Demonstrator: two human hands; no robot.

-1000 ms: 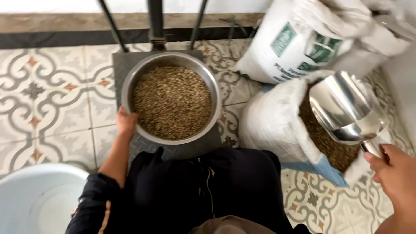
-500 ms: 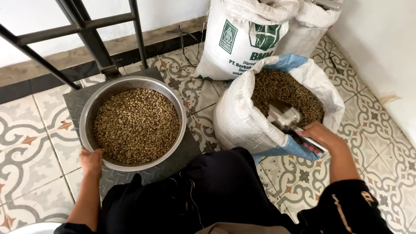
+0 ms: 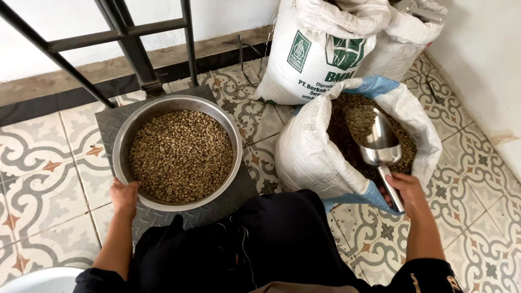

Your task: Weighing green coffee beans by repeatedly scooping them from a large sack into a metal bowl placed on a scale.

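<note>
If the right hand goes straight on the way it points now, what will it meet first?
The right hand holds the metal scoop, aimed into the open sack. It would probably meet the beans first, though depth is unclear.

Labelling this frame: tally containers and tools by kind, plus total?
Sacks: 3, open sack of beans, printed sack, sack behind
Metal bowl, left hand on rim: 1
Metal scoop, in right hand: 1
Total: 5
</note>
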